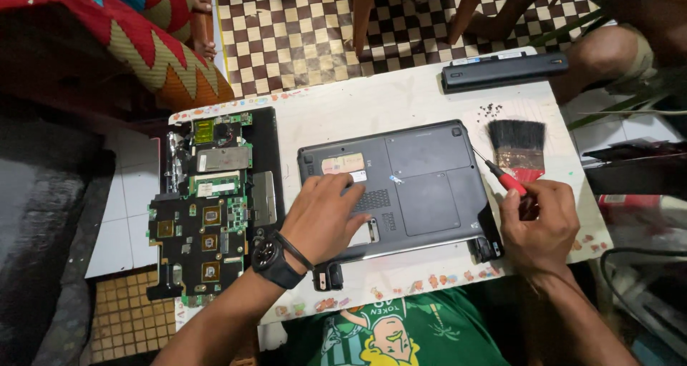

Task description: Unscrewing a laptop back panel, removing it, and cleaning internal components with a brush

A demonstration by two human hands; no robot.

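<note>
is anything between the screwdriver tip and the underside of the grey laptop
Nothing visible. The red-handled screwdriver in the right hand has its thin shaft reaching to the right edge of the upturned grey laptop base, with bare white table around it. The left hand rests farther left on the base.

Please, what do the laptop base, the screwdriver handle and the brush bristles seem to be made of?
Laptop base: likely moulded plastic, matt dark grey, with a dull even sheen and vent slots. Screwdriver: handle looks like glossy red plastic, shaft thin bright metal. Brush: black bristles, natural or synthetic hair, I cannot tell; the band below them looks like tarnished metal.
</note>
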